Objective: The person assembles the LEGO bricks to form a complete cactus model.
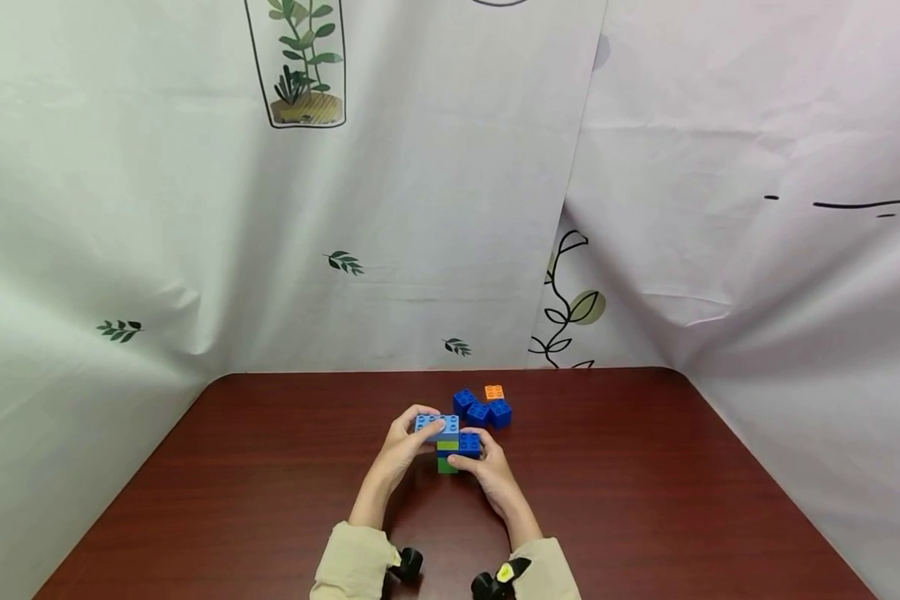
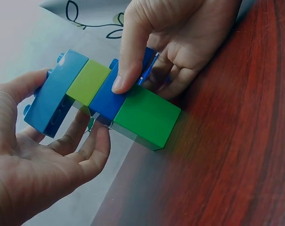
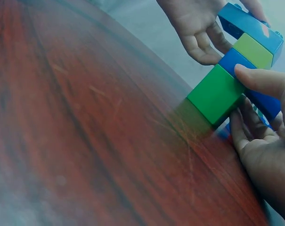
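Four bricks in one upright tower, near the counter's (image 1: 607, 475) middle: green brick (image 1: 447, 467) lowest, then dark blue brick (image 1: 470, 443), lime brick (image 1: 447, 446), light blue brick (image 1: 452, 430). Left grip (image 1: 401, 442) pinches the light blue; right grip (image 1: 492, 472), the dark blue. Behind, unattached: orange brick (image 1: 494, 392), loose blue bricks (image 1: 500, 414). Smooth, glossy, apparently plastic blocks, round-studded; upper blue ones oblong, overhanging opposite ways. Counter reddish, wood-grained. Whether the green touches it, cannot tell.

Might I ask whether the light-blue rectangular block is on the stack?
On: the light-blue block sits atop the lime-green plastic block, no visible gap.
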The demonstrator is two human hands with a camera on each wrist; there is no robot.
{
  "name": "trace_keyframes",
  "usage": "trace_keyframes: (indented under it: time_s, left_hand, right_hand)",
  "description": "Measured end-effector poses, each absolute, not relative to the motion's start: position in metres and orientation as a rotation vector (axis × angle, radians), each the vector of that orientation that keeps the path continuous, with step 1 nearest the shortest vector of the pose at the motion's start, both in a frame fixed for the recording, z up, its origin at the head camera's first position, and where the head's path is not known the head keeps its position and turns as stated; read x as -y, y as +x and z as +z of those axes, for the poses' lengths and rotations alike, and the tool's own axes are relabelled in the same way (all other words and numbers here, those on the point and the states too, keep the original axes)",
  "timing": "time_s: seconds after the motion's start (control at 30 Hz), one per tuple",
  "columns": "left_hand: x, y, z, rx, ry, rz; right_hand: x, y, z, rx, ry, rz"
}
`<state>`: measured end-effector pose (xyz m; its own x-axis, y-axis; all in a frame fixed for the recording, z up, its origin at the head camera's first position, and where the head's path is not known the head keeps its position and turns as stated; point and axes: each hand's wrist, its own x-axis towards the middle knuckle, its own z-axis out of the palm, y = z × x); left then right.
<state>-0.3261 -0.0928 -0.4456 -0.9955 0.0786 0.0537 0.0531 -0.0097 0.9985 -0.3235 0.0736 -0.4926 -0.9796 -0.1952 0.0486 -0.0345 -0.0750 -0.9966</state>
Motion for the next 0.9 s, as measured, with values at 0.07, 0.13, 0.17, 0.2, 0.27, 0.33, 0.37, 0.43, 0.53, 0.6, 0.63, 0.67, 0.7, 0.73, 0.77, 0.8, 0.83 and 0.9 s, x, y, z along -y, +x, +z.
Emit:
trace_keyframes:
  time_s: [0.07,0.13,0.17,0.2,0.27,0.33,0.37,0.43,0.53,0.6,0.63,0.67,0.7,0.73,0.77,0.8,0.83,0.9]
  left_hand:
    - [0.0936,-0.3264,-0.4465,-2.204,0.164,2.203]
    - [0.0943,-0.3268,-0.4474,-2.202,0.179,2.198]
    - [0.0946,-0.3270,-0.4478,-2.198,0.187,2.199]
    - [0.0948,-0.3273,-0.4482,-2.189,0.191,2.202]
    - [0.0952,-0.3278,-0.4492,-2.179,0.204,2.206]
    - [0.0953,-0.3280,-0.4496,-2.168,0.206,2.211]
    - [0.0954,-0.3283,-0.4500,-2.162,0.206,2.214]
    - [0.0954,-0.3286,-0.4502,-2.152,0.205,2.217]
    - [0.0952,-0.3295,-0.4504,-2.132,0.198,2.226]
    - [0.0950,-0.3302,-0.4508,-2.124,0.191,2.233]
    - [0.0948,-0.3303,-0.4507,-2.121,0.185,2.235]
    - [0.0946,-0.3303,-0.4510,-2.129,0.185,2.232]
    - [0.0944,-0.3304,-0.4510,-2.125,0.167,2.235]
    - [0.0943,-0.3303,-0.4511,-2.135,0.158,2.228]
    - [0.0942,-0.3302,-0.4511,-2.142,0.148,2.224]
    - [0.0942,-0.3302,-0.4512,-2.152,0.138,2.217]
    - [0.0939,-0.3302,-0.4511,-2.161,0.131,2.211]
    - [0.0932,-0.3311,-0.4511,-2.167,0.116,2.204]
  right_hand:
    - [-0.0737,-0.3239,-0.4930,-2.044,-0.259,-2.225]
    - [-0.0739,-0.3241,-0.4933,-2.033,-0.259,-2.237]
    - [-0.0739,-0.3241,-0.4930,-2.022,-0.252,-2.244]
    - [-0.0740,-0.3242,-0.4930,-2.021,-0.251,-2.246]
    - [-0.0740,-0.3244,-0.4928,-2.024,-0.246,-2.247]
    - [-0.0738,-0.3244,-0.4922,-2.028,-0.240,-2.244]
    - [-0.0737,-0.3246,-0.4919,-2.028,-0.237,-2.244]
    - [-0.0735,-0.3249,-0.4912,-2.017,-0.236,-2.253]
    - [-0.0737,-0.3249,-0.4895,-1.966,-0.242,-2.294]
    - [-0.0743,-0.3249,-0.4880,-1.917,-0.246,-2.343]
    - [-0.0748,-0.3248,-0.4875,-1.892,-0.246,-2.372]
    - [-0.0755,-0.3248,-0.4870,-1.877,-0.241,-2.397]
    - [-0.0763,-0.3246,-0.4864,-1.869,-0.237,-2.419]
    - [-0.0771,-0.3249,-0.4862,-1.866,-0.226,-2.442]
    - [-0.0780,-0.3251,-0.4860,-1.874,-0.216,-2.460]
    - [-0.0787,-0.3255,-0.4859,-1.878,-0.196,-2.482]
    - [-0.0798,-0.3262,-0.4862,-1.888,-0.172,-2.497]
    - [-0.0817,-0.3274,-0.4864,-1.925,-0.132,-2.517]
